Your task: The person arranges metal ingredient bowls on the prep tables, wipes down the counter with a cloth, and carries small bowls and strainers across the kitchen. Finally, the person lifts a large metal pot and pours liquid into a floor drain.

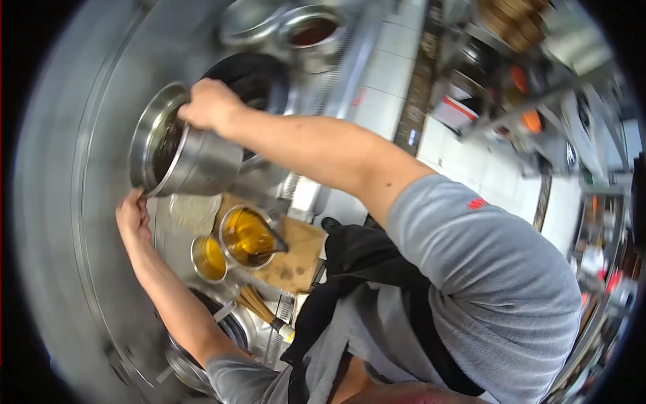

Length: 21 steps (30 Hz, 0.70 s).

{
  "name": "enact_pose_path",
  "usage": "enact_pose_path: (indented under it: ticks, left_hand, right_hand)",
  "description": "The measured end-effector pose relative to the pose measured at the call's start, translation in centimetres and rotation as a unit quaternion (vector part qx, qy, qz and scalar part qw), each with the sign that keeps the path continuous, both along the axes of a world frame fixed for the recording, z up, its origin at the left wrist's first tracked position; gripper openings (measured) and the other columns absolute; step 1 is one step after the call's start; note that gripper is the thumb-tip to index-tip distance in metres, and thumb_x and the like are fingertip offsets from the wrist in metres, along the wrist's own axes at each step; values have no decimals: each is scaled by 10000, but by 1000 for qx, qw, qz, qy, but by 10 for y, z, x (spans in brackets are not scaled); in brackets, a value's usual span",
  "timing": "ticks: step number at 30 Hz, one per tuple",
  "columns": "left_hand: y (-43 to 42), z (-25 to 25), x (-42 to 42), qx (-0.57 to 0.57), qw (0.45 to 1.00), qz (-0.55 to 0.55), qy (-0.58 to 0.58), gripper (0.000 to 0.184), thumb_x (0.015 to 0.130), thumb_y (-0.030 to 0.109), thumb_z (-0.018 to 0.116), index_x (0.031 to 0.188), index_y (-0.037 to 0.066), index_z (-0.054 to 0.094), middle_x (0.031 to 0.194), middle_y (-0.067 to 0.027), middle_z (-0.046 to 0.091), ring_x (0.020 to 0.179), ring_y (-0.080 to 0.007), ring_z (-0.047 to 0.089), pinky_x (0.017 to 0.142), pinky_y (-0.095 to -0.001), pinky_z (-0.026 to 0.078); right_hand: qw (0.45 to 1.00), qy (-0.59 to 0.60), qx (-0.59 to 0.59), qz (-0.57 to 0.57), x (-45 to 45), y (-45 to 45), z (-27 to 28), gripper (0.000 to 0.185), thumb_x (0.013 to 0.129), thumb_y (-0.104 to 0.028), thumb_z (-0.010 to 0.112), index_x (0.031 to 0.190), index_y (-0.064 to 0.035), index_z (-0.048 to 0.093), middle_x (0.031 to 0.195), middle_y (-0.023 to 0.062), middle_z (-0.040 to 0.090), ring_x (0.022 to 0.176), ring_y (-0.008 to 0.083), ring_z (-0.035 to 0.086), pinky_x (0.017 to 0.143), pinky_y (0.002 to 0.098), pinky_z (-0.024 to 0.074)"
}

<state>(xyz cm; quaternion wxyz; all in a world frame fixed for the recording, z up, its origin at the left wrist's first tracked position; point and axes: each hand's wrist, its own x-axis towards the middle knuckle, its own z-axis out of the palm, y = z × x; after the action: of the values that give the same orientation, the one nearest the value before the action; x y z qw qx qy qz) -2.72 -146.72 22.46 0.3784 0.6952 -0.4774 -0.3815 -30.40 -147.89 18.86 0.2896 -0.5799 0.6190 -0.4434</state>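
Observation:
A large stainless steel pot [210,161] is held tilted over the cooktop, its open mouth facing the left of the view. Dark liquid or residue shows inside it. My right hand [212,106] is closed on the pot's upper rim. At the lower rim, my left hand [134,217] grips with bent fingers. Below the pot stand a steel bowl of yellow oil [247,232] with a dark-handled ladle [272,248] in it, and a smaller container of yellow liquid [210,258].
A black wok [266,77] sits behind the pot, near a steel pot of reddish-brown liquid [313,32]. A bamboo brush [259,306] lies by the stained brown board [293,256]. Another wok [232,330] is under my left forearm. Shelving [538,114] stands across the tiled floor.

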Motion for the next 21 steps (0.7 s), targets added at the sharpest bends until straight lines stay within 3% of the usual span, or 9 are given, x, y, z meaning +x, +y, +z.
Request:
enact_pose_path:
  ticks: [6, 11, 13, 17, 21]
  left_hand:
    - [15, -23, -168, 36, 995, -89, 5, 133, 749, 98, 627, 660, 78, 529, 544, 8, 452, 386, -63, 335, 331, -221, 195]
    - [27, -93, -309, 104, 972, -205, 51, 103, 730, 76, 626, 668, 73, 543, 540, 8, 458, 386, -66, 358, 329, -220, 205]
    - [39, -143, -387, 125, 955, -266, 48, 78, 718, 73, 628, 684, 61, 558, 544, 4, 469, 386, -73, 363, 329, -229, 219]
    - [57, -204, -492, 169, 923, -345, 30, 102, 698, 68, 630, 663, 66, 535, 529, 3, 452, 390, -79, 381, 342, -245, 251]
    - [55, -282, -581, 186, 878, -441, 18, 161, 719, 69, 638, 640, 75, 497, 512, -11, 460, 407, -92, 409, 353, -248, 279]
  right_hand:
    - [990, -98, 5, -106, -154, 92, -22, 305, 707, -223, 609, 767, 73, 653, 820, 264, 631, 845, 377, 629, 786, 418, 499]
    - [965, -108, 91, -223, -275, 164, -71, 308, 713, -209, 604, 781, 89, 643, 846, 273, 630, 866, 376, 628, 804, 424, 490]
    - [943, -170, 163, -234, -338, 208, -101, 336, 722, -225, 610, 841, 89, 635, 874, 293, 621, 884, 396, 616, 816, 434, 481]
    - [906, -97, 167, -378, -406, 247, -181, 361, 736, -212, 618, 933, 90, 601, 802, 272, 631, 745, 386, 643, 760, 413, 503]
    - [828, -215, 213, -471, -455, 284, -194, 263, 740, -133, 613, 875, 90, 582, 715, 218, 640, 552, 281, 652, 533, 376, 529]
